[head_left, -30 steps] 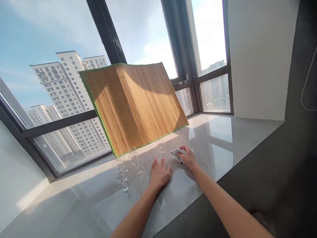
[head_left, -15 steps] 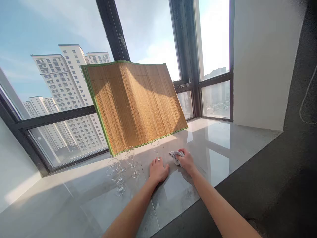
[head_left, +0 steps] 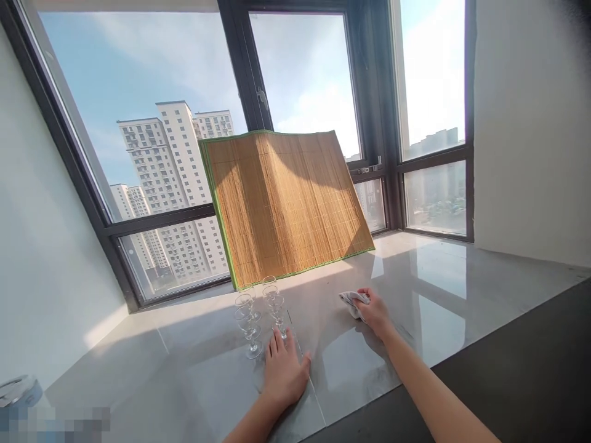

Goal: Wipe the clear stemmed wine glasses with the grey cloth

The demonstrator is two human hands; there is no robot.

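Note:
Several clear stemmed glasses stand in a tight cluster on the glossy marble sill. My left hand lies flat on the sill, fingers stretched out. Its fingertips reach the foot of the nearest glass. My right hand rests on the sill further right, closed on a crumpled grey-white cloth. The cloth sticks out to the left of its fingers.
A bamboo mat with a green border leans against the window behind the glasses. Dark window frames run along the back. A white wall closes the right end. A round metal object sits at the far left.
The single glass that stood near the cloth is now with the cluster, at my left fingertips. My left hand has moved left and nearer me. The right hand still holds the cloth.

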